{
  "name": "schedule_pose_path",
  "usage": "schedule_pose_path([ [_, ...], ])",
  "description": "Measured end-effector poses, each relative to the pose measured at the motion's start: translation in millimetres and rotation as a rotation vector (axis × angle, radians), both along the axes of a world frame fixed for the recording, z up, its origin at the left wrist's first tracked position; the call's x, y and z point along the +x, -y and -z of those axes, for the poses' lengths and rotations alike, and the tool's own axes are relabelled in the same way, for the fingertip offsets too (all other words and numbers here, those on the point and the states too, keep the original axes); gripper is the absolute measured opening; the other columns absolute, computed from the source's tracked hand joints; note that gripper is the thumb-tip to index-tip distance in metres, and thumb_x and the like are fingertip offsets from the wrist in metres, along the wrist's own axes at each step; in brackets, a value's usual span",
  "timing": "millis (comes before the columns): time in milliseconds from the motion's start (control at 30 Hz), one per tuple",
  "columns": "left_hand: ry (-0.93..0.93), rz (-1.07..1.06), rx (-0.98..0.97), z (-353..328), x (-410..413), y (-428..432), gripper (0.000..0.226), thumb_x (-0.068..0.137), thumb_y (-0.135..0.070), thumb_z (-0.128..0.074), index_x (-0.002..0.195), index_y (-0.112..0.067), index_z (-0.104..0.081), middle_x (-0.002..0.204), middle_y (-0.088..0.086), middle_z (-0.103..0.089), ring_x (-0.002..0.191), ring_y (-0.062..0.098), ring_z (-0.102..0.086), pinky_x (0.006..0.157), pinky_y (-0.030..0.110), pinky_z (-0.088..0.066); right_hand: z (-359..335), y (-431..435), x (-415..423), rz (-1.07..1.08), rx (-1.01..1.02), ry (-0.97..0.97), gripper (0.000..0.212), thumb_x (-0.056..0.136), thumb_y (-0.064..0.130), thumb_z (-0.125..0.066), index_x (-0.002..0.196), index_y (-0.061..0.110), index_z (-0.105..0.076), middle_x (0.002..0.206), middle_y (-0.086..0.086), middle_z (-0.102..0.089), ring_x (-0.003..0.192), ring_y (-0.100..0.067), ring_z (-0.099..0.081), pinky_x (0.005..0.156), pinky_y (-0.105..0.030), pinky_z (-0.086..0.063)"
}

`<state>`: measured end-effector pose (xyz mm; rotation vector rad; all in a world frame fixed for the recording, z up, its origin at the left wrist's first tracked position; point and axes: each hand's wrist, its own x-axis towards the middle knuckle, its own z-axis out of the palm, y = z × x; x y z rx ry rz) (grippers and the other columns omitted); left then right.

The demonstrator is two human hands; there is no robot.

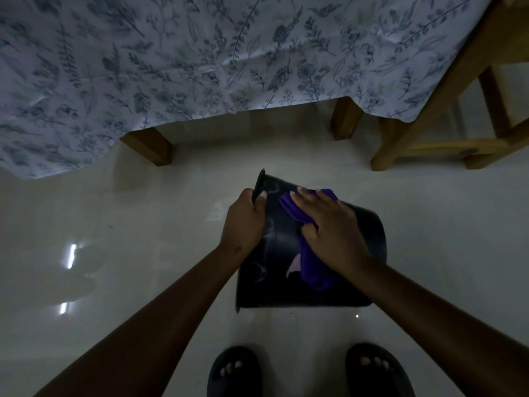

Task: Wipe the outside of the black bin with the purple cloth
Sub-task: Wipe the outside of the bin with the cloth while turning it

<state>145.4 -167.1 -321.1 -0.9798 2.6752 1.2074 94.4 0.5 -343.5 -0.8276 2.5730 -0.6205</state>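
The black bin lies tipped on its side above the pale floor, its rim to the left and its base to the right. My left hand grips the rim at the upper left, thumb on the outer wall. My right hand lies flat on the purple cloth, pressing it against the bin's outer wall. The cloth's upper end shows past my fingertips, and its lower end hangs down the wall. Faint smears mark the bin's dark surface.
A table with a blue floral cloth stands just beyond the bin, its wooden legs on the glossy tile floor. A wooden chair frame stands at the right. My two feet in dark sandals are below the bin.
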Motion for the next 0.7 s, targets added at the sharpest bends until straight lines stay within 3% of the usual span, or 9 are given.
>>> schedule_pose_path([
  [67,0.028,0.023,-0.019,1.5,-4.4,2.3,0.031,0.101,-0.034,-0.035,0.099,-0.009,-0.054,0.084,-0.001,-0.056,0.064,0.0,-0.048,0.051,0.015,-0.033,-0.8,-9.1,20.9,-0.06,0.002,-0.044,0.065,0.081,0.037,-0.027,0.146,0.037,-0.027,0.155,0.013,-0.027,0.145,-0.016,-0.016,0.115,-0.049,-0.02],
  [200,0.002,0.028,-0.039,7.4,2.3,3.6,0.031,0.101,-0.033,-0.037,0.098,-0.008,-0.055,0.083,0.0,-0.058,0.065,0.008,-0.053,0.052,0.015,-0.036,3.5,-29.8,66.2,-0.234,0.016,-0.15,0.068,0.078,0.033,-0.041,0.145,0.035,-0.031,0.155,0.013,-0.026,0.146,-0.02,-0.013,0.114,-0.049,-0.015],
  [267,-0.033,0.033,-0.035,6.9,9.1,3.2,0.027,0.101,-0.033,-0.037,0.093,-0.011,-0.052,0.077,-0.004,-0.056,0.064,0.004,-0.052,0.051,0.011,-0.036,4.9,-29.4,58.3,-0.265,-0.008,-0.152,0.068,0.078,0.033,-0.043,0.145,0.036,-0.032,0.154,0.013,-0.027,0.146,-0.02,-0.015,0.114,-0.047,-0.015],
  [367,-0.065,0.048,0.012,2.8,14.8,2.2,0.024,0.101,-0.033,-0.038,0.095,-0.014,-0.052,0.076,-0.008,-0.056,0.066,0.001,-0.054,0.054,0.008,-0.043,-1.6,-15.3,34.9,-0.184,0.007,-0.094,0.064,0.085,0.036,-0.036,0.147,0.039,-0.023,0.156,0.016,-0.02,0.147,-0.016,-0.009,0.115,-0.044,-0.012],
  [433,-0.097,0.052,0.029,-0.5,21.4,-1.6,0.029,0.101,-0.035,-0.038,0.1,-0.012,-0.055,0.084,-0.001,-0.062,0.073,0.01,-0.061,0.062,0.017,-0.049,-4.3,-5.0,15.0,-0.084,0.002,0.018,0.061,0.09,0.032,-0.036,0.148,0.041,-0.018,0.157,0.017,-0.016,0.146,-0.013,-0.007,0.116,-0.046,-0.01],
  [500,-0.118,0.049,0.03,-5.3,30.1,-6.4,0.028,0.1,-0.033,-0.039,0.099,-0.011,-0.057,0.082,-0.001,-0.063,0.071,0.01,-0.06,0.062,0.016,-0.047,-4.3,-0.5,-1.3,-0.025,-0.066,0.147,0.06,0.094,0.022,-0.041,0.148,0.037,-0.022,0.157,0.014,-0.021,0.145,-0.013,-0.014,0.117,-0.046,-0.014],
  [600,-0.134,0.081,-0.04,-14.6,37.3,-6.4,0.022,0.1,-0.029,-0.041,0.095,-0.015,-0.057,0.07,-0.012,-0.056,0.063,-0.001,-0.054,0.056,0.008,-0.043,-9.6,-2.1,-12.4,0.043,-0.231,0.244,0.058,0.092,0.005,-0.047,0.145,0.025,-0.036,0.151,0.004,-0.036,0.139,-0.014,-0.031,0.117,-0.035,-0.022],
  [700,-0.179,0.141,-0.102,-26.5,35.5,-1.6,0.027,0.099,-0.034,-0.043,0.097,-0.014,-0.06,0.072,-0.002,-0.066,0.063,0.009,-0.062,0.06,0.026,-0.052,-24.0,-9.4,-11.3,0.103,-0.32,0.241,0.055,0.088,-0.007,-0.047,0.139,0.014,-0.045,0.144,0.001,-0.044,0.132,-0.007,-0.036,0.114,-0.017,-0.019],
])
